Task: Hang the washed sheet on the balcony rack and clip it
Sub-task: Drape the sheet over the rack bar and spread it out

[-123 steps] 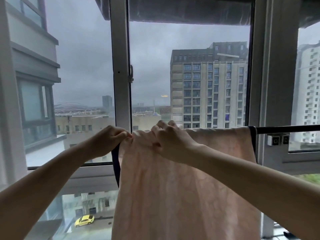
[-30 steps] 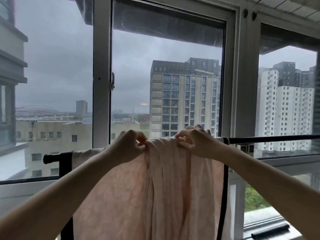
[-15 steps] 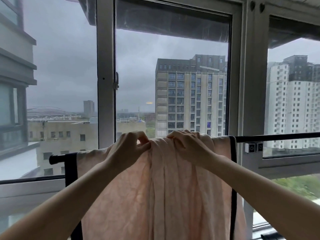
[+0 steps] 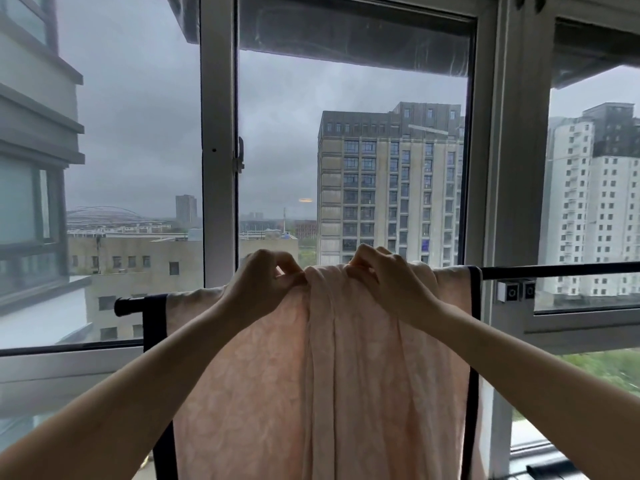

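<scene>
Both my arms reach up to the black rack bar (image 4: 554,270), which runs across in front of the balcony window frame (image 4: 218,168). The pink sheet (image 4: 259,375) hangs draped over that bar, falling straight down below my forearms; it has a dark border along its left edge and another along its right edge. Near the middle the cloth is gathered into a bunch of vertical folds. My left hand (image 4: 258,284) is at the bar just left of that bunch, fingers (image 4: 287,271) curled and pinching the sheet's top fold. My right hand (image 4: 388,278) sits on the bunch's right side, fingers bent over and gripping the gathered cloth on top of the bar. The two hands are near each other, the bunch between them. The bar's left end (image 4: 119,306) pokes out bare past the sheet. Two small white squares (image 4: 510,292) are fixed to the frame just under the bar at right. Outside: grey sky, tall blocks (image 4: 388,188).
</scene>
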{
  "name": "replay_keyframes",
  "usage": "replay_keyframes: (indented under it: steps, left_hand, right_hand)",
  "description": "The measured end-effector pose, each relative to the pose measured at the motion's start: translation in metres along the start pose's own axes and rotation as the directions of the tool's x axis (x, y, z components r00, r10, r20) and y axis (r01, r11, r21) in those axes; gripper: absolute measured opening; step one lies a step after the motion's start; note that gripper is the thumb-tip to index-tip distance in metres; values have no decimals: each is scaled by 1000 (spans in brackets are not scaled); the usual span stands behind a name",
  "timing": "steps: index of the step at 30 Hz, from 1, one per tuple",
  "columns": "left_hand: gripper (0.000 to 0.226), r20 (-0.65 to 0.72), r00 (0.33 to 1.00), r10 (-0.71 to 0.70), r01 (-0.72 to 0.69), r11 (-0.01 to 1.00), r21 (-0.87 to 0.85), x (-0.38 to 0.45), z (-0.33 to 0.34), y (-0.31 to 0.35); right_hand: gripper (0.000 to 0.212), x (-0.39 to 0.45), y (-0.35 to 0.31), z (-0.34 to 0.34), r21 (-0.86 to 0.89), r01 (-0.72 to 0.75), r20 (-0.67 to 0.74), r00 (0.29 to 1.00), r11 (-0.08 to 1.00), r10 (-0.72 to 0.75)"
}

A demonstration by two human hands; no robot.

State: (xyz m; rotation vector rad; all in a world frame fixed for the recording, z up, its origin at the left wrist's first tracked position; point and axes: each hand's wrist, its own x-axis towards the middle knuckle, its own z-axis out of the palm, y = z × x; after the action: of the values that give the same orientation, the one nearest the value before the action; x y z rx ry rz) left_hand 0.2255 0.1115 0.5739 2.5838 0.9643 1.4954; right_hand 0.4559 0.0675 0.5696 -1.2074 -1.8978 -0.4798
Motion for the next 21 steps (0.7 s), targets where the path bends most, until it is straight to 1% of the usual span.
replay_keyframes:
  steps: [2, 6, 8, 9, 11, 13, 16, 19, 21]
  left_hand:
    - [2, -2, 1000, 16, -16, 1000, 23, 1, 1, 1]
    - [2, -28, 999, 16, -16, 999, 28, 5, 3, 2]
    - [4, -32, 999, 19, -18, 999, 28, 5, 2, 3]
    - [5, -28, 999, 26, -25, 999, 32, 5, 2, 4]
    - [6, -21, 999, 37, -36, 998, 45, 5, -1, 4]
    - [8, -49, 999, 13, -10, 998, 61, 2, -8, -3]
    - [13, -111, 992, -52, 66, 990, 127, -7, -30, -24]
    - [23, -106, 988, -111, 125, 983, 135, -14, -48, -37]
    - [31, -80, 989, -127, 138, 979, 147, -14, -49, -39]
  right_hand:
    - [17, 1, 3, -5, -37, 14, 16, 1000, 999, -14]
    - [28, 4, 9, -15, -175, 20, 62, 998, 984, -9]
    - [34, 6, 9, -18, -179, 37, 114, 993, 983, -17]
    - [34, 7, 10, -18, -177, 53, 135, 990, 983, -29]
    - [27, 10, 12, -22, -171, 74, 164, 985, 983, -46]
    - [22, 9, 27, -32, -202, 30, 156, 988, 979, 2]
    - [18, -3, 69, -55, -308, -98, 97, 986, 946, 133]
    - [14, -10, 94, -68, -427, -221, 36, 965, 877, 260]
    - [15, -6, 91, -68, -487, -236, 9, 961, 841, 276]
